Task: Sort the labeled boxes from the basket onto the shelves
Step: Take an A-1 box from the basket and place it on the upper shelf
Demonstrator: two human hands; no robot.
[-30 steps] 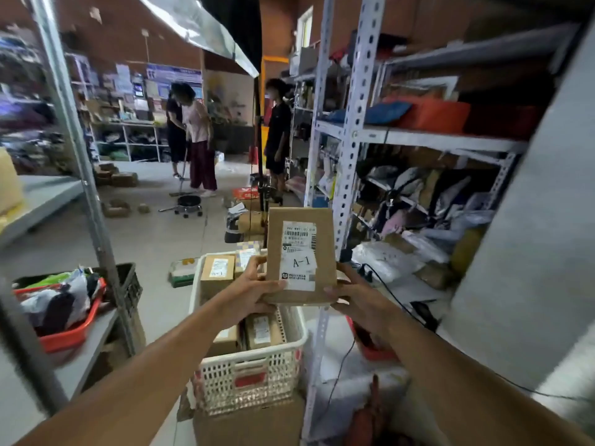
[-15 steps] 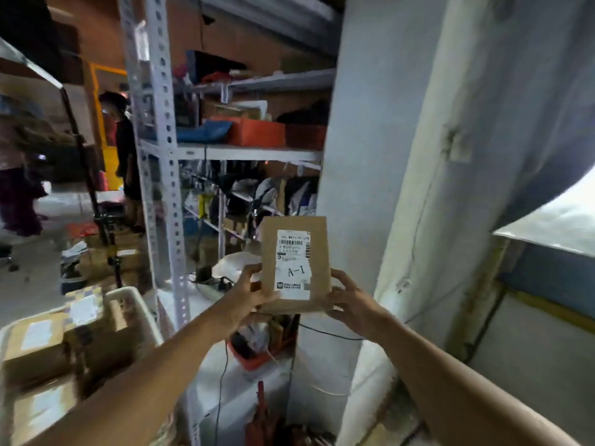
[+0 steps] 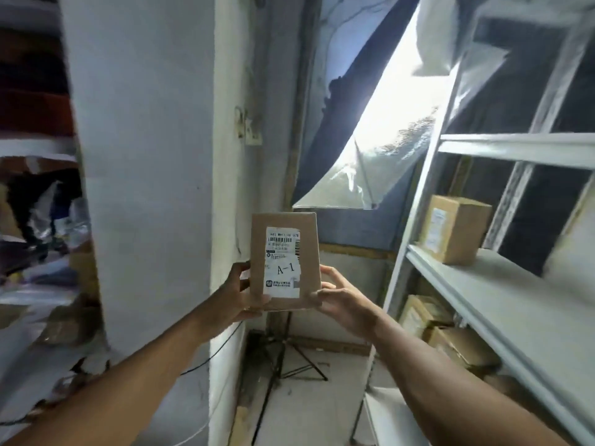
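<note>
The person holds a flat cardboard box (image 3: pixel 285 262) upright in front of the chest, between both hands. The left hand (image 3: pixel 236 294) grips its lower left edge, fingers curled behind and thumb across the bottom front corner. The right hand (image 3: pixel 343 299) clasps the lower right edge, fingers wrapped along the side and thumb pressed on the front near the bottom. The box faces the camera, and its white shipping label (image 3: pixel 283 262) carries a barcode and the handwritten mark "A-1".

Behind the box stands a white pillar (image 3: pixel 145 156), and to its right a crinkled silver reflector sheet (image 3: pixel 370 156) hangs brightly lit. A black tripod stand (image 3: pixel 283 358) rests on the floor below the box.

At the right is a grey metal shelf rack (image 3: pixel 483 300). On its middle shelf a brown carton (image 3: pixel 454 228) with a side label sits near the front upright. On the lower shelf lie more cardboard parcels (image 3: pixel 434 326), perhaps three, though blur makes the count uncertain. The held box is well apart from the rack, left of its front post.
</note>
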